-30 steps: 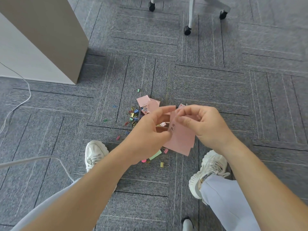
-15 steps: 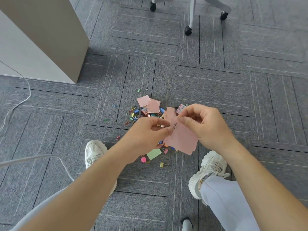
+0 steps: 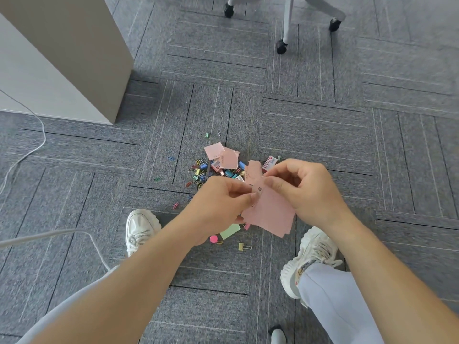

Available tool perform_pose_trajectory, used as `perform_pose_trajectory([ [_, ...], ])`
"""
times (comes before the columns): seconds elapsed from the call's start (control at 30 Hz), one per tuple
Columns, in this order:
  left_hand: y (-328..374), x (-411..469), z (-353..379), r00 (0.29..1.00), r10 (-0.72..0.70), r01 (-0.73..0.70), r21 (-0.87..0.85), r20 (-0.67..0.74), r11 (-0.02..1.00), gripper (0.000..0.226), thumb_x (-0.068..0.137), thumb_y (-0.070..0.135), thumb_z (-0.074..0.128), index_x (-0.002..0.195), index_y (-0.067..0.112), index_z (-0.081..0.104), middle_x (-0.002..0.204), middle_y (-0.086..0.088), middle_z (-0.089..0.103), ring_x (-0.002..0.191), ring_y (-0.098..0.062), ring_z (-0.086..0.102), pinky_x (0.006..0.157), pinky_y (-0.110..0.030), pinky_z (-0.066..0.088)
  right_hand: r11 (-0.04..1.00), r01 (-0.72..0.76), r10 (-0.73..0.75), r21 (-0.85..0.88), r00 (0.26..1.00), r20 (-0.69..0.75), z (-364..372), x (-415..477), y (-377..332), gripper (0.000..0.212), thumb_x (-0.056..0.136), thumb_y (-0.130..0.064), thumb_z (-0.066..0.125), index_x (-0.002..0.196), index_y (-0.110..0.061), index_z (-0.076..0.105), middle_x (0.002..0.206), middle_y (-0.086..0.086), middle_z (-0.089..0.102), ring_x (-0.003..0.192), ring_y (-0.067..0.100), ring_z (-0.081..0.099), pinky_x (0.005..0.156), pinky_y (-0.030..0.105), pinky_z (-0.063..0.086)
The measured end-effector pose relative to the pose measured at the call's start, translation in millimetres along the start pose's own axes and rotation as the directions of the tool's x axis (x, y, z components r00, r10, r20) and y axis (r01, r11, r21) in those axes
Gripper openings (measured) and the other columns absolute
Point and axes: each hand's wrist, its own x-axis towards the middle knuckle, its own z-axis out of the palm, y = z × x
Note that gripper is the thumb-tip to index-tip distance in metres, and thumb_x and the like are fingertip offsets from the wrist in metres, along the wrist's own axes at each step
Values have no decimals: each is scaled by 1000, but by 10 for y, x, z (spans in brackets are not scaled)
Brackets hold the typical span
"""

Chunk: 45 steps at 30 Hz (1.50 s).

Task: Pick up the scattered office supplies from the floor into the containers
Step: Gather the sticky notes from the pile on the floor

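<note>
Both hands hold a small stack of pink sticky notes (image 3: 269, 211) above the carpet. My left hand (image 3: 218, 204) pinches its left edge and my right hand (image 3: 301, 187) pinches the top of it. Beneath and beyond the hands lies a heap of coloured binder clips and paper clips (image 3: 211, 171), with two more pink notes (image 3: 222, 153) on top. A green note (image 3: 230, 231), a pink round pin (image 3: 213, 238) and a yellow binder clip (image 3: 242, 247) lie nearer me. A small red-and-white box (image 3: 269, 162) lies by the heap. No container is in view.
A white cabinet (image 3: 62, 53) stands at the upper left, with white cables (image 3: 29, 150) trailing on the grey carpet. The wheeled base of an office chair (image 3: 285, 21) is at the top. My two white shoes (image 3: 140, 228) flank the scatter.
My left hand has slid from the top of the pink notes down to their left edge. The notes have turned slightly and the heap behind shows more.
</note>
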Motion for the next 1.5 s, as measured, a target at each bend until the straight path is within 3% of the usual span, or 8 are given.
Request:
perform_pose_trajectory([
  [0.17,30,0,-38,1000,-18,17,-80,-16,997,11,93,19,65,98,13,74,91,-7,75,77,-13,69,74,-42,62,1000,12,-12,-10,1000,13,-31,-13,34,14,84,-19,78,80,-30,71,77,-14,71,67,5,61,65,20,44],
  [0.37,44,-21,-28,1000,-2,3,-95,18,995,11,93,19,65,89,19,74,85,-6,74,71,-14,69,65,-36,63,993,36,-42,-114,998,-53,-17,-22,-8,17,81,-23,81,77,-36,71,72,-28,68,66,-4,62,60,8,41],
  [0.53,7,-3,-37,997,54,-55,23,49,998,15,94,19,66,86,28,75,80,2,75,71,-9,68,69,-31,62,992,39,-39,-120,999,9,-19,-40,-23,19,79,-25,82,76,-40,72,76,-14,74,72,4,69,69,29,56],
  [0.8,-43,29,-21,996,89,-88,58,-23,994,16,89,14,72,79,25,74,75,0,75,65,-11,66,66,-35,61,996,-60,58,64,998,35,52,13,-12,17,81,-10,80,74,-21,68,66,-10,69,59,-5,59,58,10,42],
  [1.03,-41,23,-59,992,61,-57,45,-109,997,12,87,16,74,76,19,73,79,-6,75,78,-26,73,67,-44,62,977,-169,158,127,983,89,132,47,28,15,88,-10,73,79,-14,62,82,5,68,69,8,58,64,24,46],
  [1.23,-69,23,-100,986,47,-45,16,-160,999,11,89,15,72,79,17,70,85,-11,75,84,-30,72,73,-54,60,961,-194,185,196,981,62,240,75,20,18,88,-10,73,78,-15,60,73,3,62,65,12,52,58,27,40],
  [1.37,-79,150,-174,990,-33,29,-33,-140,999,21,88,25,73,89,7,63,95,-11,69,89,-25,70,72,-46,62,945,-218,200,242,975,97,387,282,-51,19,83,-8,77,81,-15,59,77,4,64,66,11,54,59,25,45],
  [1.5,-364,699,-470,978,7,44,241,-207,969,18,95,26,63,92,9,60,102,-13,66,86,-20,63,80,-47,60,935,-326,311,138,943,120,575,830,375,11,87,-14,73,90,-16,63,87,2,66,75,14,59,71,29,50],
])
